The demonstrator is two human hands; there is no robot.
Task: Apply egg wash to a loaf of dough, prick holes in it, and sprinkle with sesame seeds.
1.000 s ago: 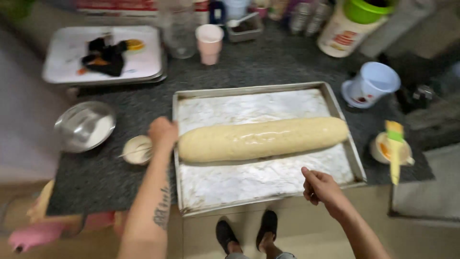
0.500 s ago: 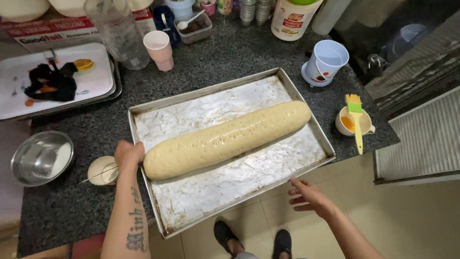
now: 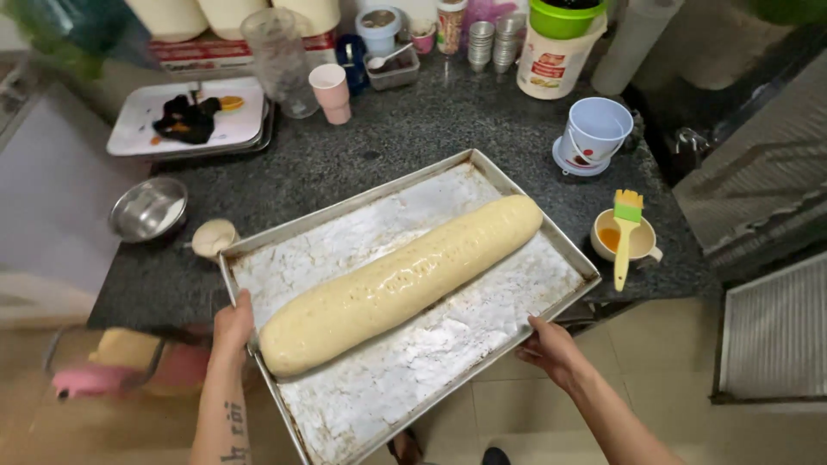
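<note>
A long glossy roll of pale dough (image 3: 401, 284) lies diagonally across a foil-lined metal baking tray (image 3: 500, 314). The tray is tilted and hangs partly off the front edge of the dark speckled counter (image 3: 413, 138). My left hand (image 3: 233, 325) grips the tray's near left rim, beside the thick end of the dough. My right hand (image 3: 551, 349) holds the tray's near right rim from below and outside.
On the counter stand a small steel bowl (image 3: 148, 208), a little white dish (image 3: 214, 236), a cup with a yellow-green pastry brush (image 3: 624, 237), a pale blue bucket (image 3: 594, 133), a pink cup (image 3: 329, 90), a white tray (image 3: 194, 125) and jars. Tiled floor lies below.
The tray has swung further round and come off the counter's front edge toward me. My left hand went from the tray's left side to its near rim; my right hand closed on the rim.
</note>
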